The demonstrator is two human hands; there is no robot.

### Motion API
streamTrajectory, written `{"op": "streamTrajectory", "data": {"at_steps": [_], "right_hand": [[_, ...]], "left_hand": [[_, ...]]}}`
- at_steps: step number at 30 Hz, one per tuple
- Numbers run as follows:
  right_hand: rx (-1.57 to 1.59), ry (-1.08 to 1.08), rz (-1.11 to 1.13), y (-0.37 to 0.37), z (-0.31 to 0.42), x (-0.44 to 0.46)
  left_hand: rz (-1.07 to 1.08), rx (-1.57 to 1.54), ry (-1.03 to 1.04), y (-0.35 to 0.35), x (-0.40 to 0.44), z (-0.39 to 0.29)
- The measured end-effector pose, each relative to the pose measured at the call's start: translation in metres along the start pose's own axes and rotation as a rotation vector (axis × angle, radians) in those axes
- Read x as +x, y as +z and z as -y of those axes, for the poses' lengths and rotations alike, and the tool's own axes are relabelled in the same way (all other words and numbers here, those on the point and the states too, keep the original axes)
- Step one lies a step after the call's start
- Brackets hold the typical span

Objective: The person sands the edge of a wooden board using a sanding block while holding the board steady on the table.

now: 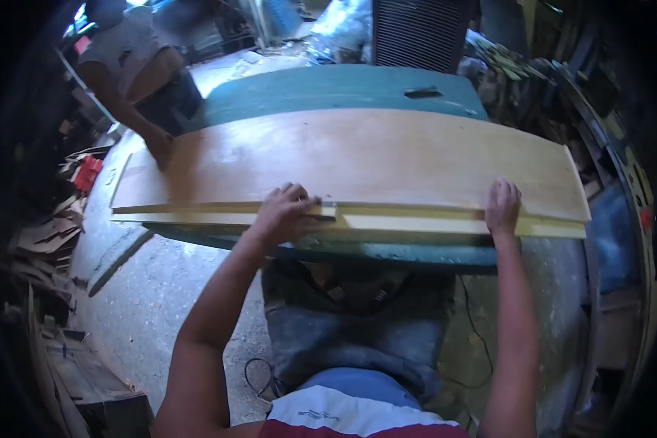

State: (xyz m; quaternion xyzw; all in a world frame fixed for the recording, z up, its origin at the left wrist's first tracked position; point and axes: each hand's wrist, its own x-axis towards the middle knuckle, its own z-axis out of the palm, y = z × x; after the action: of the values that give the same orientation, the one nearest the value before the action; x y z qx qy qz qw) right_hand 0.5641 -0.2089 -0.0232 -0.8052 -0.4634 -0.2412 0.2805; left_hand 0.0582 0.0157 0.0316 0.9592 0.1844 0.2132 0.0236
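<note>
A long, light-brown wooden panel (387,157) lies flat across a green table. A pale wood strip (409,222) runs along its near edge. My left hand (281,212) is closed at that edge, left of the panel's middle. Its fingers are around a small dark-edged piece (327,212) whose kind I cannot make out. Farther right, my right hand (502,209) grips the panel's near edge and the strip, fingers curled over the top. The undersides of both grips are hidden.
Beyond the panel, the green table (306,87) carries a small dark object (423,92). A co-worker's hand (160,148) rests on the panel's left end. Scrap wood (47,237) lies at left, and a cable (474,328) trails on the floor.
</note>
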Motion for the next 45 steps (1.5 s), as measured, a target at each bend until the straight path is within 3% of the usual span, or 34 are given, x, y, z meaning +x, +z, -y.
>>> {"op": "streamTrajectory", "data": {"at_steps": [5, 9, 12, 16, 19, 20, 21, 26, 30, 32, 36, 38, 40, 45], "right_hand": [[-0.003, 0.006, -0.015, 0.002, 0.012, -0.005], [-0.003, 0.057, 0.024, -0.004, 0.013, -0.006], [0.011, 0.045, 0.002, -0.001, 0.008, -0.008], [0.032, 0.028, -0.004, -0.001, 0.002, -0.007], [0.032, 0.024, 0.016, -0.005, 0.0, -0.008], [0.035, 0.026, 0.03, -0.006, 0.001, -0.006], [0.041, 0.002, -0.004, -0.006, 0.001, -0.007], [0.05, 0.064, 0.005, -0.009, 0.017, -0.007], [-0.036, 0.027, 0.016, -0.01, 0.022, -0.005], [-0.037, 0.019, 0.025, -0.012, 0.021, -0.004], [-0.026, 0.02, 0.003, -0.004, 0.012, -0.001], [-0.028, -0.059, -0.022, 0.01, -0.018, -0.006], [0.024, -0.005, 0.018, -0.007, -0.005, -0.004], [0.054, 0.07, -0.002, -0.012, 0.012, -0.006]], "left_hand": [[-0.076, 0.027, 0.07, 0.028, 0.0, 0.005], [0.046, 0.061, 0.112, 0.055, 0.059, -0.066], [0.025, 0.124, 0.125, 0.078, 0.101, -0.123], [0.034, -0.037, 0.07, 0.097, 0.137, -0.174], [-0.106, 0.011, 0.113, 0.103, 0.117, -0.151], [-0.052, -0.08, 0.081, 0.094, 0.099, -0.128], [-0.174, -0.111, 0.116, 0.097, 0.073, -0.093], [-0.085, 0.199, -0.083, -0.004, -0.035, 0.028], [-0.02, 0.21, -0.057, -0.005, -0.024, 0.018], [0.037, 0.134, 0.033, 0.021, 0.013, -0.02], [-0.11, 0.043, 0.191, 0.086, 0.099, -0.125], [0.087, 0.032, 0.127, 0.102, 0.127, -0.153], [0.044, -0.065, 0.115, 0.097, 0.118, -0.138], [-0.087, 0.028, 0.065, 0.024, 0.02, -0.021]]}}
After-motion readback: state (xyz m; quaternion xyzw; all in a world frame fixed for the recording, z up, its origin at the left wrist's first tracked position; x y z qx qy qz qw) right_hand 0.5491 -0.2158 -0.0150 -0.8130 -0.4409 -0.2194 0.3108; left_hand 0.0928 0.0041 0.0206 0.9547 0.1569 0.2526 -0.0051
